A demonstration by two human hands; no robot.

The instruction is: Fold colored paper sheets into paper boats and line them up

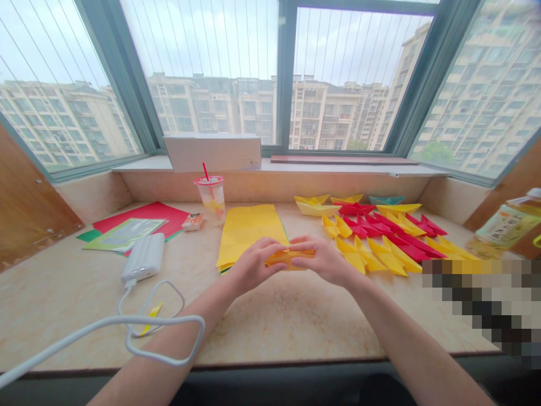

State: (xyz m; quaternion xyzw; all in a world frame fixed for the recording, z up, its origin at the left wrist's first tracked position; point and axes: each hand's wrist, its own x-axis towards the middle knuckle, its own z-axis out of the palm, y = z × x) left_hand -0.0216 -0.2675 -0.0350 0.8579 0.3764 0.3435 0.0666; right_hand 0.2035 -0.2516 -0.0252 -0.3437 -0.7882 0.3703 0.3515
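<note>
Your L grip (253, 265) & R grip (323, 260) clamped together on folded yellow paper strip (291, 260), fingers curled over it, wrists turned in, forearms converging over beige marble counter (270, 321), strip just by flat yellow paper sheet (249, 237).

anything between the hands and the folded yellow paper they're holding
Nothing visible stands in the way: the left hand and the right hand are both directly on the folded yellow paper, one at each end, with no other object between them and it.
</note>
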